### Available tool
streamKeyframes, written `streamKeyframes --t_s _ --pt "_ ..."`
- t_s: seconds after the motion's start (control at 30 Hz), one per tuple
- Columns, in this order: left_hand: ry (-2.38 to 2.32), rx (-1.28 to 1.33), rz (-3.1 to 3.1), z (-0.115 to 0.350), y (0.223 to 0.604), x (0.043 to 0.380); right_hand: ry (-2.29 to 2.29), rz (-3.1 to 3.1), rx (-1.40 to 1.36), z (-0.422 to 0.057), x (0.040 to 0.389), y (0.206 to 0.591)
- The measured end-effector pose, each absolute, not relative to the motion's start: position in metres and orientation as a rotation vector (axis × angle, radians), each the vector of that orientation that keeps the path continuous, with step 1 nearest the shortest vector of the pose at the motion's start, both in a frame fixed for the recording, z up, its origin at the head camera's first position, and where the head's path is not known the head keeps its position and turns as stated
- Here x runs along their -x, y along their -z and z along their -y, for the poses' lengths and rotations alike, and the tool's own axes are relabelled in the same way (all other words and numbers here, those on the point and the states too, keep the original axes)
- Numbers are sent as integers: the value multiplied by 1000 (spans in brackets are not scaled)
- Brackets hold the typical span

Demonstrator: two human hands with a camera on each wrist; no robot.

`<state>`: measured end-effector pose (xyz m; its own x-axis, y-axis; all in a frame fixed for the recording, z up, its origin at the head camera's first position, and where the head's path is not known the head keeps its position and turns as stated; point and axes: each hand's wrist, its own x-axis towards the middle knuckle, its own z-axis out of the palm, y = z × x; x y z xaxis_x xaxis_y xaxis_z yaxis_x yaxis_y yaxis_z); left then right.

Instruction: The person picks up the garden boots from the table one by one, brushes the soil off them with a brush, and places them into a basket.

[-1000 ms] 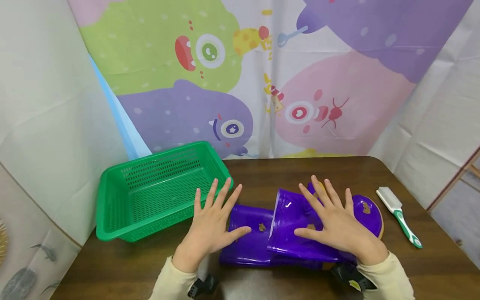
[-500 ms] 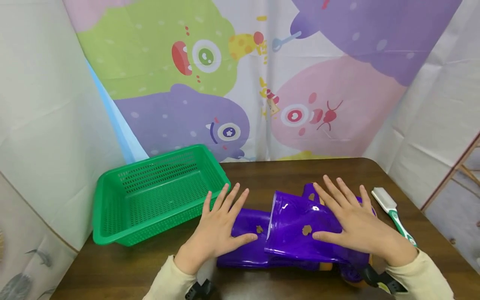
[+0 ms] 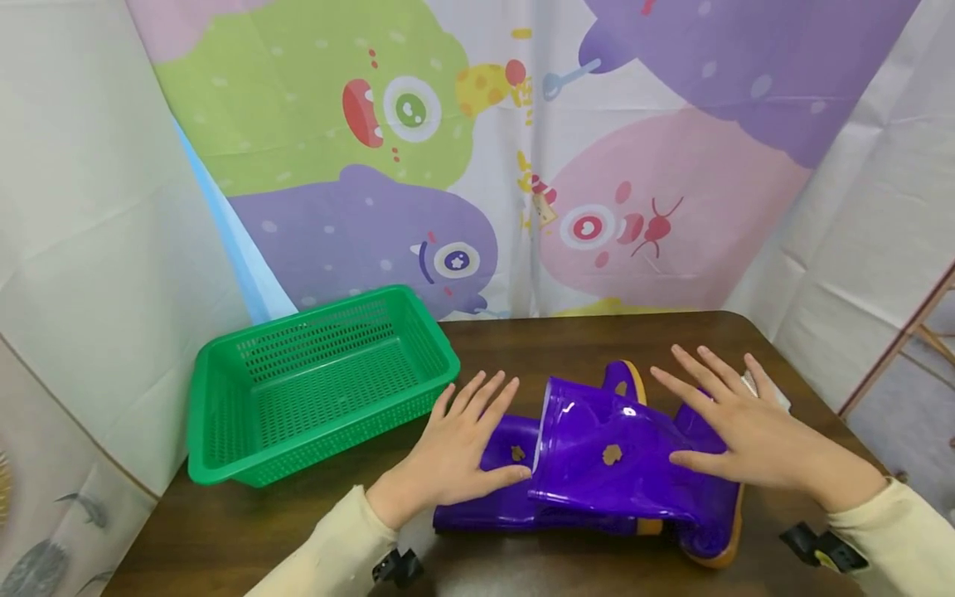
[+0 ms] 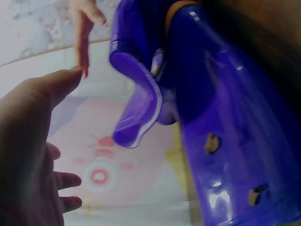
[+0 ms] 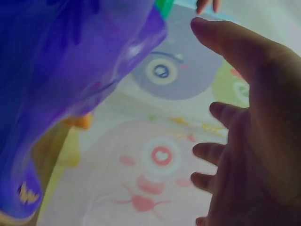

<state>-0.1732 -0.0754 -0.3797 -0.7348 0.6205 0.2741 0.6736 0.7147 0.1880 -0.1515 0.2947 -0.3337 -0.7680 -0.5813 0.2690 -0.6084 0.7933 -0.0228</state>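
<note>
Two glossy purple rain boots with brown mud-like patches and orange soles lie on the table. The upper boot (image 3: 582,477) overlaps the lower boot (image 3: 515,439), its white-edged opening facing left. My left hand (image 3: 448,460), fingers spread, hovers over the lower boot's shaft and holds nothing. Over the upper boot's foot end, my right hand (image 3: 761,435) is held up with its fingers apart, also holding nothing. In the left wrist view the lower boot (image 4: 235,113) stands clear of the left hand; in the right wrist view a gap separates the upper boot (image 5: 94,61) from my fingers.
A green perforated basket (image 3: 328,381) sits at the left of the brown wooden table (image 3: 261,539). Behind the right hand, a brush (image 3: 780,398) shows only part of its white head. A cartoon-printed curtain (image 3: 418,215) hangs along the table's back edge.
Both hands have shifted to the right above the boots, the right hand farther. It now uncovers more of the upper boot and hides most of the brush. The boots stay in place.
</note>
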Motion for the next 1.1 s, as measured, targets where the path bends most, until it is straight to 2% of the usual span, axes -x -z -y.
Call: streamKeyframes --t_s 0.33,0.77,1.1 --pt "445 1135 2734 63 392 177 -175 2700 -991 -337 173 341" --pt "600 1131 2846 47 399 181 -122 2613 -1005 -371 201 361" --pt "912 1094 2928 41 400 181 -91 2675 -912 -406 213 373"
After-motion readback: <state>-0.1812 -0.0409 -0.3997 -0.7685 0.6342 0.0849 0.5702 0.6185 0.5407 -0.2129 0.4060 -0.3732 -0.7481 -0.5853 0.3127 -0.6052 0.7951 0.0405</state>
